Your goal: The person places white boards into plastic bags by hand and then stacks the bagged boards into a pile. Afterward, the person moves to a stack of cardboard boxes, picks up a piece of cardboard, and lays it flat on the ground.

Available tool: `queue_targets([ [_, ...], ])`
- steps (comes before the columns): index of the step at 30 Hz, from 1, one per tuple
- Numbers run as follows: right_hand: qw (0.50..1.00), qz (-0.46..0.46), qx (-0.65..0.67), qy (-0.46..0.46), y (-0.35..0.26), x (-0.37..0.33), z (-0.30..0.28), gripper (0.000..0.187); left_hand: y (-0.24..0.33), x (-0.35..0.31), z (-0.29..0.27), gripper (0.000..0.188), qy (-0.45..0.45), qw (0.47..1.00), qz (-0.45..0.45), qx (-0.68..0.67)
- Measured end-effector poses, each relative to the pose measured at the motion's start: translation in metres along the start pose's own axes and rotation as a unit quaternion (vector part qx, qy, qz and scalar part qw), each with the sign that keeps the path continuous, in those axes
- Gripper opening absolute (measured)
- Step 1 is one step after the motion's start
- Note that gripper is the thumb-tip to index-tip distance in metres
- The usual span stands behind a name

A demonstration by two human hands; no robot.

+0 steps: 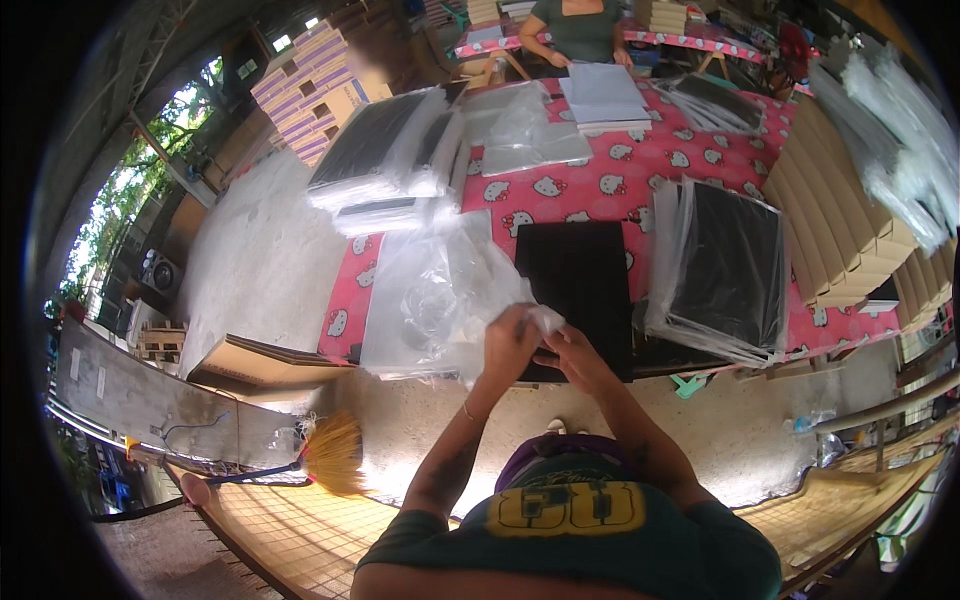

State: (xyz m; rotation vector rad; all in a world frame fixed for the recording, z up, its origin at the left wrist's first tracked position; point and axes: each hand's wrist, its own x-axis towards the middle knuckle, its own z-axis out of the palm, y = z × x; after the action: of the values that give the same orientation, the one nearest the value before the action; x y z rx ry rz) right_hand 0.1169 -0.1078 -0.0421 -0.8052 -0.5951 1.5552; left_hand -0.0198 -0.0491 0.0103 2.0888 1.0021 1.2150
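Note:
Both my hands are at the near edge of the table, close together. My left hand [511,343] is closed on the bunched edge of a clear plastic bag [510,292]. My right hand [577,359] is beside it, its fingers bent against the same gathered plastic. The rest of the bag spreads left over a pile of clear plastic bags [395,322]. A flat black panel [572,262] lies just beyond my right hand, on the pink patterned tablecloth [600,206].
Bagged black panels are stacked at the far left [375,145] and to the right [728,265]. Folded brown cardboard [825,200] stands at the right end. Across the table, a person [585,35] handles white sheets [605,92]. A broom [335,455] is low on the left.

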Motion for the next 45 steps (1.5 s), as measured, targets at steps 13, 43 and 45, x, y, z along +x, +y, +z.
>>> queue_targets([
  [13, 0.996, -0.06, -0.016, 0.069, -0.025, -0.034, 0.019, 0.026, 0.005, -0.007, 0.019, 0.036, -0.13, 0.983, 0.011, -0.133],
  [43, 0.969, -0.202, 0.044, 0.135, -0.094, -0.069, -0.003, 0.03, -0.023, 0.054, 0.006, 0.041, -0.037, 0.993, -0.093, -0.069],
  [45, 0.978, -0.171, 0.062, 0.097, -0.08, -0.062, 0.01, 0.029, 0.054, 0.028, 0.021, 0.043, -0.131, 0.968, -0.058, -0.208],
])
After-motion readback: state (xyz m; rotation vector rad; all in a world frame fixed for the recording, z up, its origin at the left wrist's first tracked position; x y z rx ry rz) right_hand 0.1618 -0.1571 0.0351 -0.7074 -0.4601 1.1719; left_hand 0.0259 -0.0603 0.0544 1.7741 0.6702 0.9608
